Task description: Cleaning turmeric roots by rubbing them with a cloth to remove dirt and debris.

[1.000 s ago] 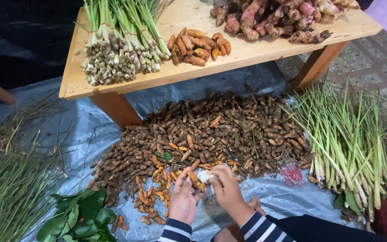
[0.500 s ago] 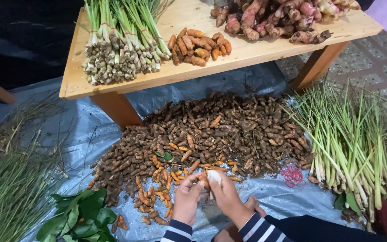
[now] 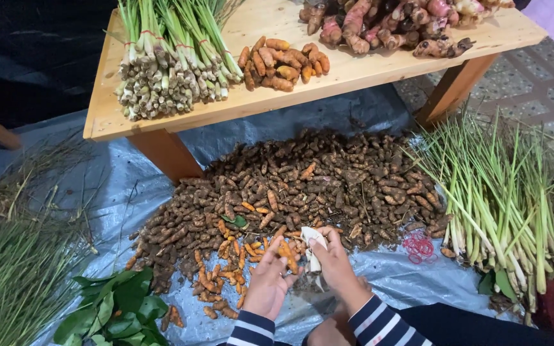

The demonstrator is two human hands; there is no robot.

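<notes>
Nearest the camera, two striped navy-and-white sleeves (image 3: 251,332) lead to the person's hands above a grey plastic sheet (image 3: 411,282). The left hand (image 3: 269,282) has its fingers curled around an orange turmeric root (image 3: 286,251), gripping it at the fingertips. The right hand (image 3: 336,263) is clenched around a small white cloth (image 3: 313,242), which touches the root between the two hands. Just left of the hands lies a scatter of cleaned orange turmeric pieces (image 3: 229,269), and further left a cluster of dark green leaves (image 3: 113,311). A mass of thin green stalks (image 3: 8,282) fills the lower left corner. To the right of the hands, a few red rubber bands (image 3: 418,245) lie on the sheet, beside loose lemongrass stalks (image 3: 514,205) fanned along the right edge. Beyond the hands spreads a broad heap of unwashed brown turmeric roots (image 3: 315,186), partly under a low wooden table (image 3: 367,67). On the table, from left to right, rest bundled lemongrass (image 3: 168,64) tied with red bands, a small pile of orange turmeric (image 3: 283,61), and a pile of pinkish-brown galangal rhizomes (image 3: 386,25). Patterned floor tiles (image 3: 546,90) show at the far right
</notes>
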